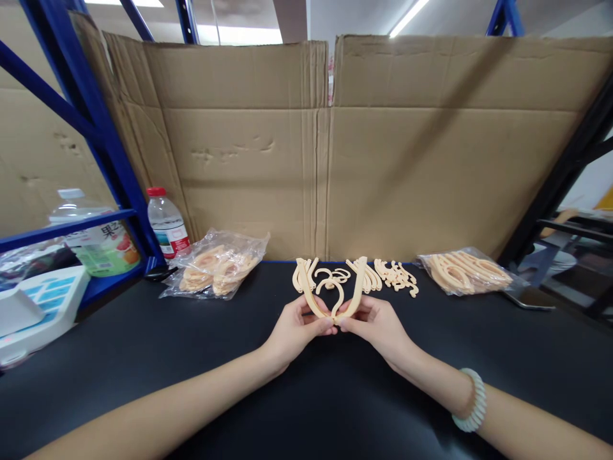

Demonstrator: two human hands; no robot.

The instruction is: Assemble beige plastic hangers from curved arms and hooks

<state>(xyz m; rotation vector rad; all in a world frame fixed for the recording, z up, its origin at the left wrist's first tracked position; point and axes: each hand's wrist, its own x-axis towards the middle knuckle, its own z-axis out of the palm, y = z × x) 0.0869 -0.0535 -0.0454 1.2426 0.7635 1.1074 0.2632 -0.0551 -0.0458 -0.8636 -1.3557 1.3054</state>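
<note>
Left hand [294,329] and right hand [376,324] pinch a peach V-shaped plastic hanger [334,295] at frame centre. Fingers clamp its base so both prongs stand clear above the black table [143,345].

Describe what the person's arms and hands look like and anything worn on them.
Both forearms are bare, with no sleeves in view. The left hand wears no glove, ring or band. The right hand is also ungloved; a pale beaded bracelet circles that wrist. The fingers are bare.

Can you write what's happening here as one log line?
left hand: holds hanger | right hand: holds hanger | loose hooks behind
</note>
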